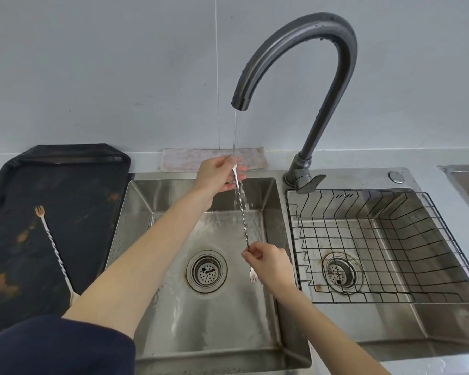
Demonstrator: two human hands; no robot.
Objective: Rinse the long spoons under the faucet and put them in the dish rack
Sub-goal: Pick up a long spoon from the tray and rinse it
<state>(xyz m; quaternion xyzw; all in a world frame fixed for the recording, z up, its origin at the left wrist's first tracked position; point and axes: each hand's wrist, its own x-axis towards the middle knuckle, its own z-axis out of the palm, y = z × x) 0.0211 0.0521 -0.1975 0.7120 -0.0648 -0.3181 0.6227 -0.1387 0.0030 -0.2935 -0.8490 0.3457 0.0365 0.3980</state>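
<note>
A long twisted metal spoon (243,217) is held over the left sink basin (173,320), under the water running from the dark curved faucet (303,36). My left hand (220,174) grips its upper bowl end right in the stream. My right hand (271,262) pinches the lower shaft, and the small fork tip sticks out below it. A second long spoon (55,250) with a fork end lies on the black tray (92,201) at the left. The wire dish rack (428,239) sits in the right basin with nothing in it.
A folded cloth (190,159) lies behind the left basin against the wall. The faucet handle (307,182) stands between the two basins. Both basins have round drain strainers. Another metal edge shows at the far right.
</note>
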